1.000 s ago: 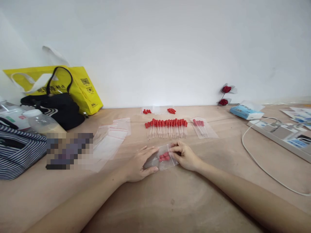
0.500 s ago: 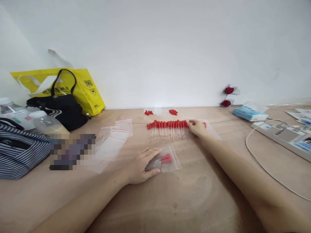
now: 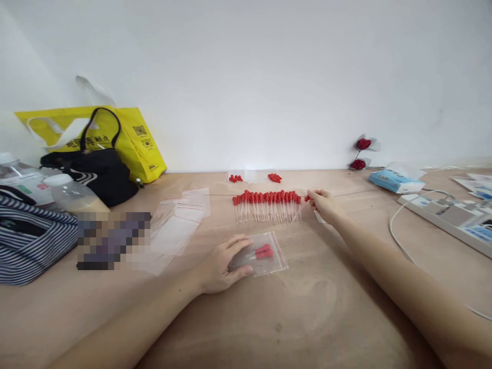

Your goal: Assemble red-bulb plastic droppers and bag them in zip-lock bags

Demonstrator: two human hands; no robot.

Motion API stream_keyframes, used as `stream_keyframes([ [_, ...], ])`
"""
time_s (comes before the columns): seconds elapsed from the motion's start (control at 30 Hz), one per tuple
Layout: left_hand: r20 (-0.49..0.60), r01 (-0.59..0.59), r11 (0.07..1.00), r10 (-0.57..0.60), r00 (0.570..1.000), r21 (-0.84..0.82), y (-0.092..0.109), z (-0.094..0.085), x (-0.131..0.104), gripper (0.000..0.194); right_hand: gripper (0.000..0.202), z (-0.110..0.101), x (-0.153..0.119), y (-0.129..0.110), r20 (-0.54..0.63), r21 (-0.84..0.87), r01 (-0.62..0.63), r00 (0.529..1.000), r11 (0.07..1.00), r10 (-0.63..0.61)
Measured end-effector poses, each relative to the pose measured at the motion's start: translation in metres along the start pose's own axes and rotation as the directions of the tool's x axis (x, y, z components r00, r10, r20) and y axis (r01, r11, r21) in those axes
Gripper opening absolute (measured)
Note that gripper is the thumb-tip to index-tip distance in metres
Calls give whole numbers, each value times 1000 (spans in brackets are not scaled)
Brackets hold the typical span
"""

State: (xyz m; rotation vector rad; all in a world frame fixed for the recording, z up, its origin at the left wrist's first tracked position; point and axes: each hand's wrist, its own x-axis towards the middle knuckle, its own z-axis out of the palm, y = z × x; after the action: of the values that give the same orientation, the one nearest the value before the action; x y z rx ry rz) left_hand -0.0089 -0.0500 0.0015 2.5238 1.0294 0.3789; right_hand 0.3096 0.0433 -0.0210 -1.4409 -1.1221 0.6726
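My left hand (image 3: 226, 264) lies with fingers and thumb apart over the left end of a clear zip bag (image 3: 277, 262). Inside that bag are droppers with red rubber bulbs (image 3: 264, 251). Between its fingertips my right hand (image 3: 323, 204) pinches a dropper (image 3: 307, 198) by its red bulb, its thin clear tube slanting down to the left. Just left of it stretches a row of droppers (image 3: 265, 198), bulbs at the far side and clear tubes toward me. Part of another clear bag (image 3: 319, 217) shows under my right hand, mostly hidden.
Flat zip bags (image 3: 177, 230) overlap at left, beside a blurred-out patch, a striped pouch (image 3: 38, 241) and bottles (image 3: 73, 197). Bags with red bulbs (image 3: 274, 178) lie near the wall. A tissue pack (image 3: 395, 181) and power strip (image 3: 449, 218) are at right.
My right hand has moved right, away from the row's end, with a dropper now in its fingertips. My left hand stays on the bag, nearly unmoved.
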Motion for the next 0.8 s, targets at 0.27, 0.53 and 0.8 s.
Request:
stream_keyframes([
  [0.27,43,44,999,-44,998,4,-1,-3,-1,51,36,-6,-70,-12,116,462,-184,982,867,147],
  [0.53,69,72,997,-72,995,-1,3,-6,-1,53,38,13,-89,-18,116,496,-194,981,846,157],
  [0.8,76,67,998,-67,995,8,3,-6,-1,53,33,15,-92,-14,120,537,-193,981,821,153],
])
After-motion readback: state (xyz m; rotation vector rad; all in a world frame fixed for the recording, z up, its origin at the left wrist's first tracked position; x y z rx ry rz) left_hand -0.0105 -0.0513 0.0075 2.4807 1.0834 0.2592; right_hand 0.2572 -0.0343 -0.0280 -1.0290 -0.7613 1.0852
